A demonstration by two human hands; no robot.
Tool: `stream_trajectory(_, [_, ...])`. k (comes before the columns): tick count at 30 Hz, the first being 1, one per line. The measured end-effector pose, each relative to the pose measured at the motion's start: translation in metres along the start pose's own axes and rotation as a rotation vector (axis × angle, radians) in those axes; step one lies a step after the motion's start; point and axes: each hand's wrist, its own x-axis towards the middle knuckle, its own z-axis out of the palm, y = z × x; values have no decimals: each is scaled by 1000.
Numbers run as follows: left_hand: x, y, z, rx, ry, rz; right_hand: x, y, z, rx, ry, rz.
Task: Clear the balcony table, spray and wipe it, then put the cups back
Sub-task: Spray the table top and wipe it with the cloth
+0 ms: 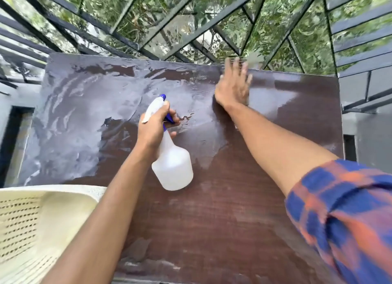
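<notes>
The dark brown balcony table point(212, 220) fills the view, and its far and left parts glisten wet. My left hand point(153, 129) grips the neck of a white spray bottle point(172, 167) with a blue trigger and nozzle, held above the table's middle with the nozzle pointing away. My right hand point(233, 86) lies flat with straight, spread fingers on the wet surface near the far edge. It is blurred. No cloth shows under it. No cups are in view.
A cream plastic chair point(42, 220) with a perforated seat stands at the table's near left. A black metal grille point(191, 29) with greenery behind it runs along the far edge. Grey balcony walls flank both sides.
</notes>
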Motion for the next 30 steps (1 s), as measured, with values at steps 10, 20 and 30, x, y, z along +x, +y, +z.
stream_trajectory(10, [-2,0,-9,1,8,41,-75,-12,19,-74,-181,-747])
stream_trajectory(20, [-32,-8,-32,-47,19,33,-17,-39,2,-27,-114,-256])
stream_trajectory(30, [-63,-24,-46,-85,106,-28,-162,11,26,-127,-316,-1092])
